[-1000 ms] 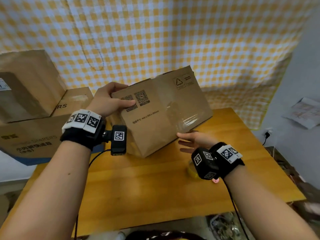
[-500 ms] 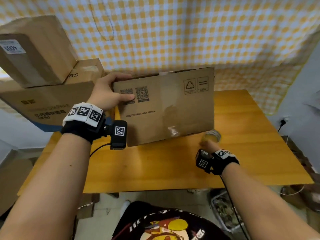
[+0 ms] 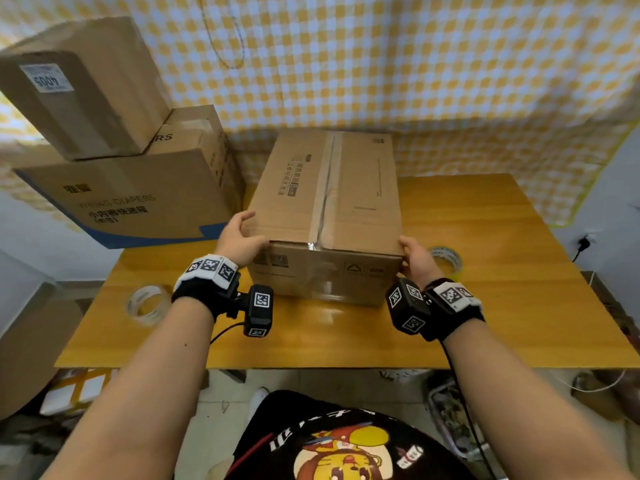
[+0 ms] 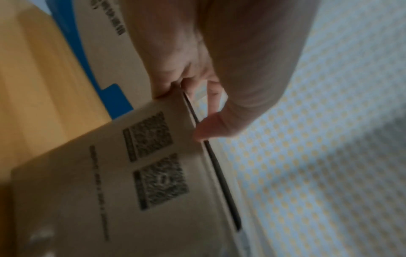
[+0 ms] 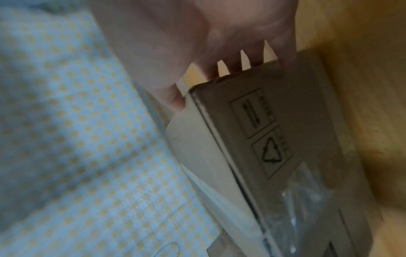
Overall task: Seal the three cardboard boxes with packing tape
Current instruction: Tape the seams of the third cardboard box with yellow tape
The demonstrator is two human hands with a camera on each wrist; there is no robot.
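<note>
Nearest the camera, the left hand (image 3: 242,242) grips the near left top corner of the cardboard box (image 3: 325,216), thumb on the front face beside the printed codes and fingers curled over the top and left side. The left wrist view shows this grip (image 4: 197,83) at the box's edge (image 4: 114,182), though the picture is blurred. The right hand (image 3: 417,259) holds the near right corner, its fingers (image 5: 230,57) wrapped round the side edge of the box (image 5: 274,139) next to the recycling mark; where the thumb lies is hard to make out.

The box sits on the wooden surface (image 3: 502,289), its short end facing the person and its long axis running away toward the checked cloth (image 3: 381,64). A strip of clear tape (image 3: 323,188) runs along the top seam and down over the near face.

A clear tape roll (image 3: 145,304) lies on the surface to the left, well apart from the box. A second tape roll (image 3: 448,259) lies just behind the right hand, partly hidden by it.

Further back on the left stand a large printed box (image 3: 138,199), with a smaller box (image 3: 86,88) stacked on it.
</note>
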